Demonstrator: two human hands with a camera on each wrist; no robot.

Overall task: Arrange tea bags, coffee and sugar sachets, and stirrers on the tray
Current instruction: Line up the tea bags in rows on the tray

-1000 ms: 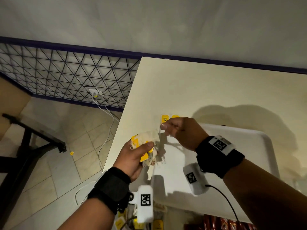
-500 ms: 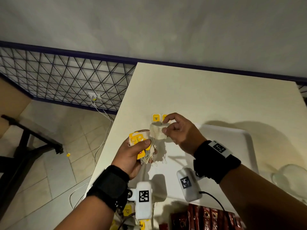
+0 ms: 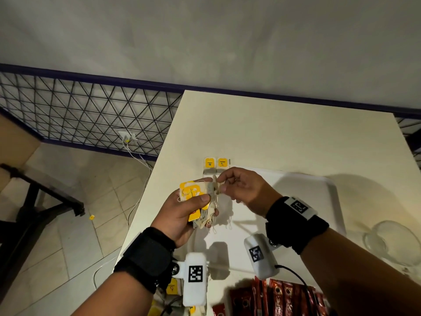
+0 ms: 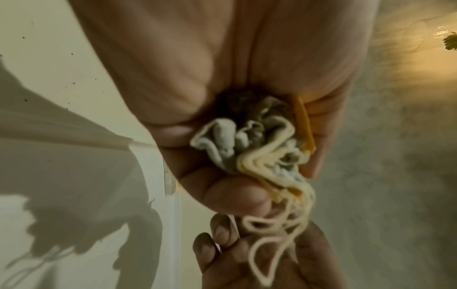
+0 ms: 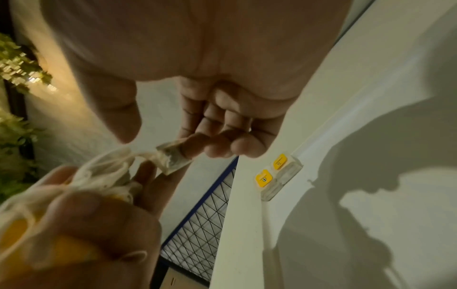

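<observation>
At frame centre the left hand (image 3: 186, 210) is clutching a bunch of tea bags (image 3: 198, 197) while the right hand (image 3: 241, 190) is pinching one bag (image 5: 173, 158) free, likely next needing placement beside the two laid tea bags (image 3: 216, 165) at the white tray (image 3: 319, 197)'s upper-left corner

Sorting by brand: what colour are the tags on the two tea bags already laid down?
Yellow tags, clearest in the head view.

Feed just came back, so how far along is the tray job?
Done: two tea bags lie side by side at the tray far left corner. In hand: left hand grips a bunch of bags; right hand pinches one bag from it. Left: the bunch and the red sachets off the tray; no stirrers visible.
</observation>
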